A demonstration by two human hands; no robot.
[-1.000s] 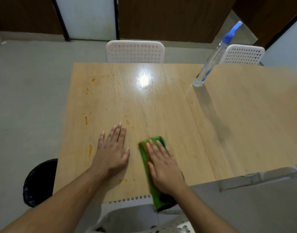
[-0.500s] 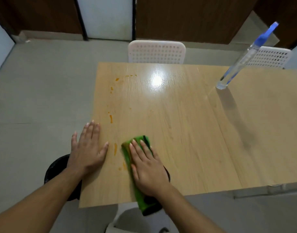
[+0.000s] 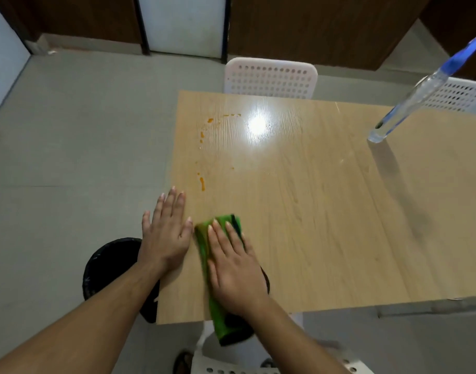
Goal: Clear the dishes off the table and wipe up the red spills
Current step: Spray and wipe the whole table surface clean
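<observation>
Both hands have slid toward the table's left edge since the earlier views, and the streak that lay between them is gone, apparently wiped up. Low in the frame, the right hand point(image 3: 233, 268) lies flat with fingers straight, pressing the folded green cloth point(image 3: 204, 240) against the pale wood-grain table point(image 3: 326, 225); the cloth's tail hangs over the near edge. Just beside it, the left hand point(image 3: 165, 236) rests open, palm down, at the table's left edge, partly overhanging the black bin point(image 3: 110, 268) on the floor below. No dishes show on the table.

Farther up, left of centre, orange-red spill marks point(image 3: 202, 183) remain, a short streak just beyond the left fingertips and a scatter of dots curving toward the glare spot. The next stroke should probably push forward along that left edge with even palm pressure, folding to a clean face so the stain does not smear. At the upper right stands a clear spray bottle with a blue head point(image 3: 420, 95), well apart from both hands, with white perforated chairs point(image 3: 270, 76) behind.
</observation>
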